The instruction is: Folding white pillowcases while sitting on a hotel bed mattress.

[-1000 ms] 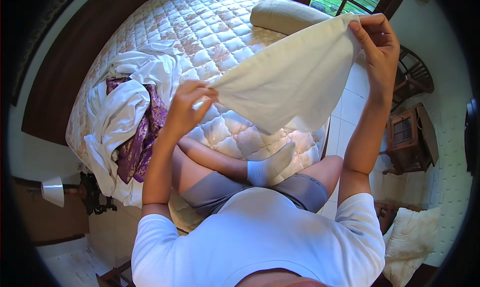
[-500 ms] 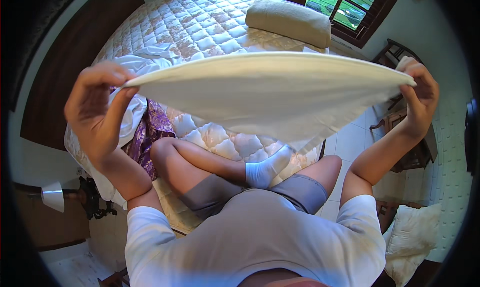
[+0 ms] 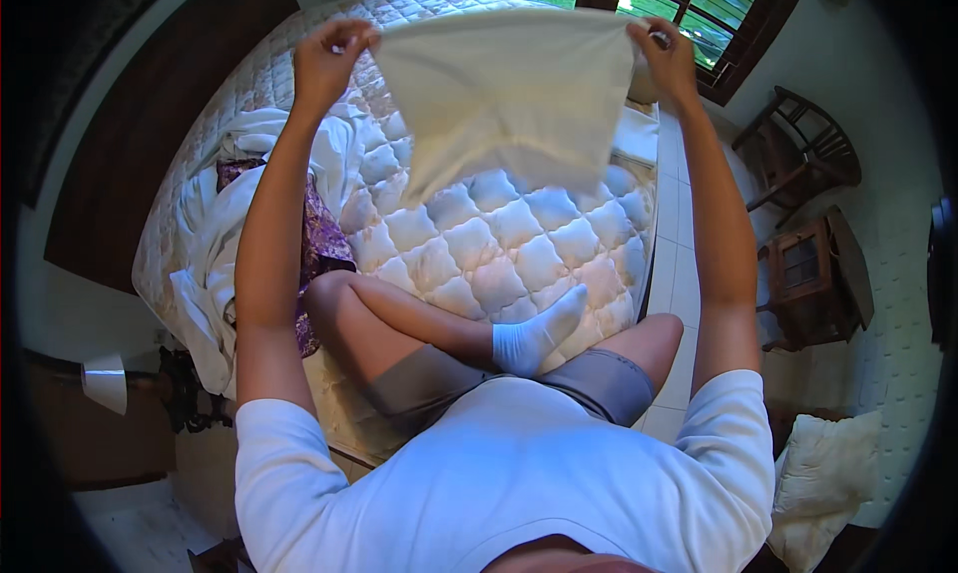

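A plain cream cloth, possibly a pillowcase, hangs spread out in front of me above the far half of the bed. My left hand pinches its upper left corner, thumb against fingers. At the upper right corner, my right hand grips it the same way. Both arms reach forward, nearly straight. The lower edge of the cloth dangles loose over the quilted mattress, on which I sit with legs folded. Most of a beige roll at the far end is hidden by the cloth.
To the left lie a crumpled white sheet and a purple patterned cloth. On the right stand a wooden chair and a small cabinet. Cushions sit at the lower right, and a lamp at the lower left.
Both hands have moved forward, away from me, and closer together. The cloth went with them and now hangs down farther off, over the far part of the mattress.
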Action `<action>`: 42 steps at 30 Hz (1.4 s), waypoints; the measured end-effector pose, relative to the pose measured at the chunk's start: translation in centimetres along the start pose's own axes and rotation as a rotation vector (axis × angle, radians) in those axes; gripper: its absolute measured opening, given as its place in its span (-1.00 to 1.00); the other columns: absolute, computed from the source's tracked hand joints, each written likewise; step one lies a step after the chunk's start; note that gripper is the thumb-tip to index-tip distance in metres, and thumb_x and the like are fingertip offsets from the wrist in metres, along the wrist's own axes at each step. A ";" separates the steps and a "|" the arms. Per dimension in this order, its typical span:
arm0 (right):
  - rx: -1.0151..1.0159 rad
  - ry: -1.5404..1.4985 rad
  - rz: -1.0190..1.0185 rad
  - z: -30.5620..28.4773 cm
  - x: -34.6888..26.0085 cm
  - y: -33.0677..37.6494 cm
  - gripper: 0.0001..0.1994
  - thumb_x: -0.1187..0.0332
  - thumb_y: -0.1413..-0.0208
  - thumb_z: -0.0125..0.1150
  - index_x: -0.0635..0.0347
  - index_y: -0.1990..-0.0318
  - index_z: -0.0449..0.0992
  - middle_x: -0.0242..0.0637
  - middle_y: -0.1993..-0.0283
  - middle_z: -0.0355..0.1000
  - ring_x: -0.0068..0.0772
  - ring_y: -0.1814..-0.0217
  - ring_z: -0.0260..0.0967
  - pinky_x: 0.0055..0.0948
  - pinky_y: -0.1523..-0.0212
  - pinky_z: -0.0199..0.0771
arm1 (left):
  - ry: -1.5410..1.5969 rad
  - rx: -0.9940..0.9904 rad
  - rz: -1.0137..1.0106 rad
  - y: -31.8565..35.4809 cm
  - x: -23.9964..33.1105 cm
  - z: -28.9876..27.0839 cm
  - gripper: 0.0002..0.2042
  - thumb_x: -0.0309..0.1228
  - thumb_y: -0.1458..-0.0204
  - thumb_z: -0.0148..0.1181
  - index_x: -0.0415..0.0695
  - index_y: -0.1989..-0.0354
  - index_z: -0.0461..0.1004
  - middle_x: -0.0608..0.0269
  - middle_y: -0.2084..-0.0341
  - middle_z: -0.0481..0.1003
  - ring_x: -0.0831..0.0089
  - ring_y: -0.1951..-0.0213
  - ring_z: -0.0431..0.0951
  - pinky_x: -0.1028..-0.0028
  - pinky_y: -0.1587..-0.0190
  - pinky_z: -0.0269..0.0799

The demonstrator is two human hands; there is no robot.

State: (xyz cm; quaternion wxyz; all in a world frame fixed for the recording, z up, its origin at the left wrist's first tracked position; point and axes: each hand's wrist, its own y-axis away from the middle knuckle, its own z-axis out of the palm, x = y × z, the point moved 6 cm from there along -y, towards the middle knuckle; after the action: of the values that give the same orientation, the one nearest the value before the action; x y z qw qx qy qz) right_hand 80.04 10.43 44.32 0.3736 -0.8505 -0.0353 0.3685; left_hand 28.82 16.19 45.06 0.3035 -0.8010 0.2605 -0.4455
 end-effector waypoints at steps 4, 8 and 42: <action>0.046 -0.389 -0.133 -1.2 -1.3 0.0 -0.74 0.34 -0.20 0.48 0.27 0.04 0.64 -0.30 0.26 0.64 -0.61 0.37 0.52 -0.57 0.34 0.49 | 0.196 0.131 0.200 -1.8 3.4 -1.5 -0.77 -0.44 -0.18 0.45 -0.18 0.00 0.68 0.29 0.22 0.72 0.56 0.16 0.67 0.55 0.11 0.57; -0.044 -0.297 -0.063 -0.2 0.6 6.0 -0.80 0.39 -0.21 0.44 0.25 0.06 0.64 -0.31 0.23 0.64 -0.56 0.34 0.52 -0.55 0.36 0.47 | 0.068 0.125 -0.004 3.5 1.6 0.0 -0.82 -0.41 -0.16 0.45 -0.09 0.08 0.72 0.30 0.19 0.74 0.54 0.15 0.69 0.48 0.14 0.56; -0.276 -0.541 0.597 13.0 15.7 30.3 -0.81 0.23 -0.44 0.22 0.15 0.12 0.54 -0.49 0.35 0.44 -0.71 0.34 0.28 -0.58 0.32 0.29 | 0.534 -0.171 -0.776 31.1 -14.8 14.2 -0.74 -0.58 -0.15 0.26 -0.26 -0.03 0.58 0.21 0.17 0.64 0.54 0.25 0.64 0.53 0.23 0.60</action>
State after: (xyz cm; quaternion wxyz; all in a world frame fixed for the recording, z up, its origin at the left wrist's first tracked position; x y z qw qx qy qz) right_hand 76.44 1.91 9.00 0.1105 -0.7381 0.0667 0.6622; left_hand 29.72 8.85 8.51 -0.0298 -0.7187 0.0466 -0.6931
